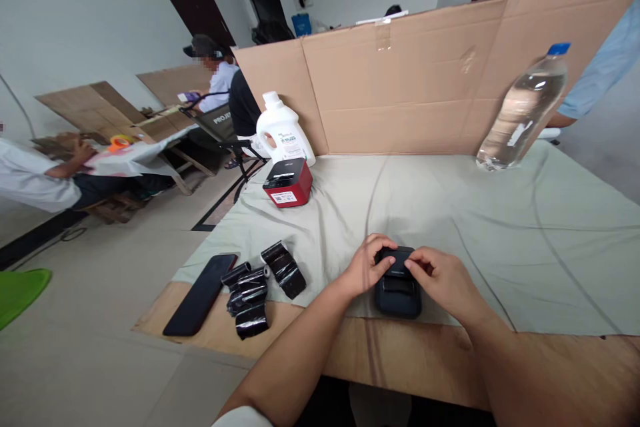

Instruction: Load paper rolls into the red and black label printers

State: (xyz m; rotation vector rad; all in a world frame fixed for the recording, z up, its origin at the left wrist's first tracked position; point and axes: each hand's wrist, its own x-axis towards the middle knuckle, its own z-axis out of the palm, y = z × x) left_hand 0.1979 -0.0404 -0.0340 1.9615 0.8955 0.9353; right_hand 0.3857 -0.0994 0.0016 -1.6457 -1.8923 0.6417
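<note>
Well to the left of the left hand, a black phone is lying flat on the bare table edge. A cluster of black-wrapped rolls is lying just beside it, between the phone and the hands. Farther off on the same side, a red-and-black label printer is standing on the grey cloth. A white jug is standing behind it, by the cardboard screen.

The left hand is curling its fingers over the far left corner of the small black printer. This unit is lying at the cloth's near edge, directly between the 2 hands. The right hand is meeting it from the other side, with its fingertips bent and pressing on the top cover. Neither hand is spread.

Step in hand, as judged: both hands are working the top cover at the unit's far end. Whether the cover is latched or released cannot be told. Further work on the cover is calling for a steady hold on the body, since the cloth beneath is loose.

Far beyond the right hand, a clear water bottle is standing near the screen.
</note>
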